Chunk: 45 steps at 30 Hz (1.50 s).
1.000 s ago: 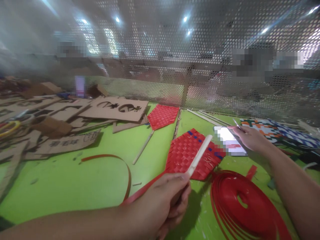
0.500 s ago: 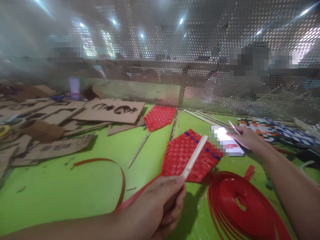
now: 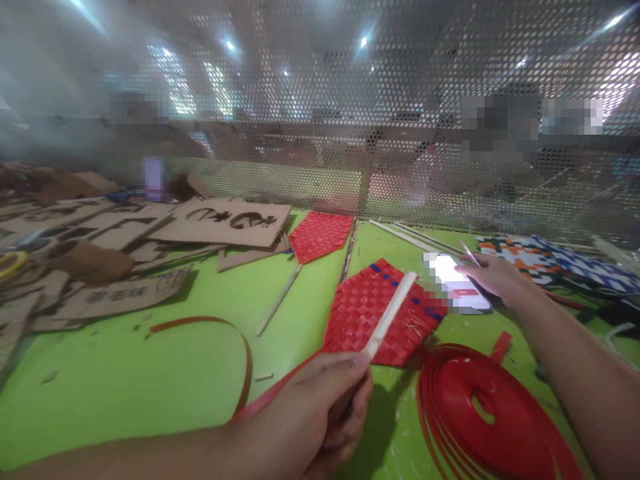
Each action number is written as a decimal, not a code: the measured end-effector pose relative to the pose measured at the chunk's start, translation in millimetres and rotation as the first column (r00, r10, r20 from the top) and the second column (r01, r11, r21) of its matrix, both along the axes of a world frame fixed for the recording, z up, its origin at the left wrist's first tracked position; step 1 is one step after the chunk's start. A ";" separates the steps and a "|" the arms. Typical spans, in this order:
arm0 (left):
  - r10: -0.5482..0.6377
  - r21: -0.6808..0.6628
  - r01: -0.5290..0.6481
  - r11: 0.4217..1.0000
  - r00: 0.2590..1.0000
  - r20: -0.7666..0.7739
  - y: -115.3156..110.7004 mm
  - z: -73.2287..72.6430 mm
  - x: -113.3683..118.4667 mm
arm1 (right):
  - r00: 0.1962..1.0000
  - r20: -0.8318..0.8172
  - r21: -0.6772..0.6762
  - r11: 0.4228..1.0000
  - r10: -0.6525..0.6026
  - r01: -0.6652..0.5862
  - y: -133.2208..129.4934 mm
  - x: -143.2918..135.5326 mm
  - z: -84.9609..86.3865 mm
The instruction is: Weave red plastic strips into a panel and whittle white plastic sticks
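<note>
stick base hidden inside left hand.

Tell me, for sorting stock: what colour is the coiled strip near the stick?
Red, the coiled strip, clearest in the head view.

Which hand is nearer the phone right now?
Right. The right hand rests on the phone's far-right edge, a thin metal tool in its fingers. The left hand is apart from it, low in the foreground, gripping a pale stick.

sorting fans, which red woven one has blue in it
The near fan, by the left hand, has blue squares on its edge; the far fan is all red.
</note>
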<state>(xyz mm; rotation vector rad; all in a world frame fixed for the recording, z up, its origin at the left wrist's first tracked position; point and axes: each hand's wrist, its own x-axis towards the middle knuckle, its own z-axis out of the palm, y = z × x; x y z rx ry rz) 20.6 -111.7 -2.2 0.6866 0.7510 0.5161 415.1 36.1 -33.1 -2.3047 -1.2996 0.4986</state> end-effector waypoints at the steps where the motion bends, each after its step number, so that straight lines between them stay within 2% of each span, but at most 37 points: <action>1: 0.002 0.003 -0.002 1.000 1.000 -0.001 0.4 -0.4 0.0 | 1.000 0.000 -0.001 1.000 -0.012 0.012 0.3 -0.5 0.0; 5: -0.030 0.035 0.030 0.999 0.999 0.023 1.0 -5.9 -3.0 | 0.999 -0.002 0.000 0.999 -0.047 0.047 1.9 -2.1 0.0; 10: -0.082 0.070 0.079 0.994 0.996 0.047 2.1 -12.7 -6.5 | 0.996 -0.083 0.007 1.000 -0.027 0.028 -0.5 -3.2 2.2; 17: -0.036 0.043 0.036 0.998 0.999 0.018 2.1 -8.6 -2.5 | 0.988 -0.137 0.007 0.997 -0.077 0.079 -0.3 -3.5 2.7; 18: -0.011 0.053 0.010 0.999 1.000 0.013 1.7 -8.2 -2.3 | 0.985 -0.156 0.006 0.997 -0.072 0.074 0.0 -2.9 2.5; 25: -0.046 0.054 0.045 0.998 0.998 0.030 0.3 -8.6 -3.4 | 0.953 -0.303 -0.007 1.000 0.018 -0.021 -4.3 1.7 3.4; 35: -0.031 0.040 0.030 0.999 0.999 0.039 -1.3 -5.2 -2.9 | 0.975 -0.208 0.009 0.997 -0.073 0.077 0.9 -2.7 1.1; 42: -0.072 0.063 0.068 0.996 0.996 0.059 1.0 -9.6 -4.9 | 0.965 -0.263 0.024 1.000 0.011 -0.005 0.3 3.4 -3.4; 45: -0.086 0.054 0.084 0.995 0.995 0.044 1.1 -6.9 -5.5 | 0.976 -0.216 0.071 0.997 0.030 -0.015 0.4 6.4 -6.8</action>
